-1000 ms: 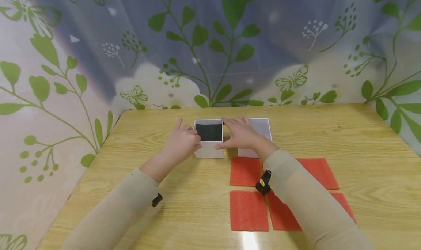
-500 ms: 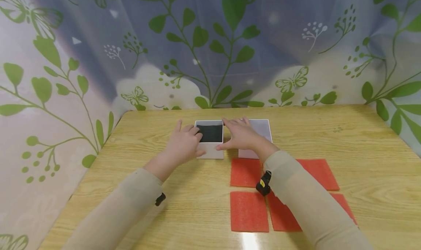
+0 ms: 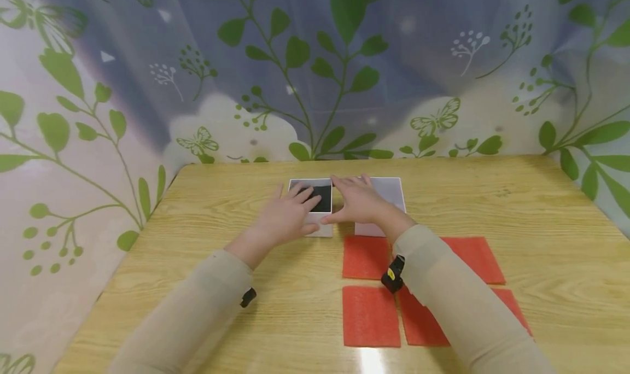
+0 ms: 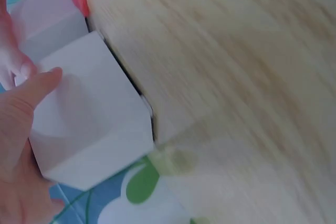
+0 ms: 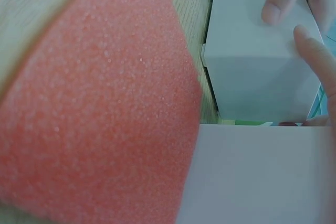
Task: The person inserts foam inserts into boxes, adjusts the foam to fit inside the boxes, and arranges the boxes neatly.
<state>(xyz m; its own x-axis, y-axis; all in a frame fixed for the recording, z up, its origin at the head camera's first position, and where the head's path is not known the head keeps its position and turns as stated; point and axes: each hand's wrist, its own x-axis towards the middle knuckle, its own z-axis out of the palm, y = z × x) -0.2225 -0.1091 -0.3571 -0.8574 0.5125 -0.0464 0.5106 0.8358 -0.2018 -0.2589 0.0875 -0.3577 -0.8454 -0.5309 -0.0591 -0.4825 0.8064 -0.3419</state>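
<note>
A small open-topped white box (image 3: pixel 322 231) stands on the table with a dark, cloth-like stack (image 3: pixel 325 193) inside. My left hand (image 3: pixel 285 218) lies over its opening, fingers spread and straight across the dark stack, thumb on the front wall in the left wrist view. From the right side, my right hand (image 3: pixel 361 202) holds this box, thumb at the front edge and a fingertip at the back corner. Beneath the right hand is a second white box (image 3: pixel 369 229), partly covered by it. The right wrist view shows the right thumb (image 5: pixel 310 43) beside the left one.
Several red felt-like squares (image 3: pixel 371 316) lie in rows at the front right, partly hidden by the right sleeve. A wood-grain table (image 3: pixel 275 319) carries everything. Behind it hangs a curtain (image 3: pixel 315 106) with leaves and butterflies.
My left hand has moved right over the box, its curled fingers straightening out across the dark stack. The right hand and both boxes have stayed in place.
</note>
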